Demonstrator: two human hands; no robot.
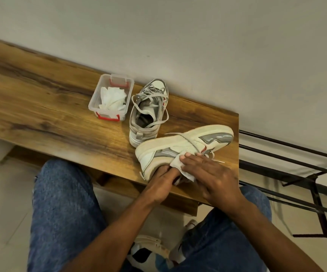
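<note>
On the brown wood-grain surface [40, 107], low and right of centre in the frame, the cream-and-grey leather sneaker [180, 144] lay tipped on its side. The left hand [160, 185] had its grip closed round the heel collar. The right hand [211, 173] lay flat-fingered, pressing the white crumpled wipe [175, 163] against the side panel. Wiping the upper seemed the step in hand — next, probably a firm stroke toward the toe.

A shoe [148, 112] stands on the counter [40, 107], against the wall [178, 36]. Just left of that shoe sits a box [92, 103] with tissues [112, 99] in it. Before it, rightward, a second shoe [178, 144] lies on its side, a wipe [176, 163] on it. A rack [296, 163] stands well to its right.
</note>
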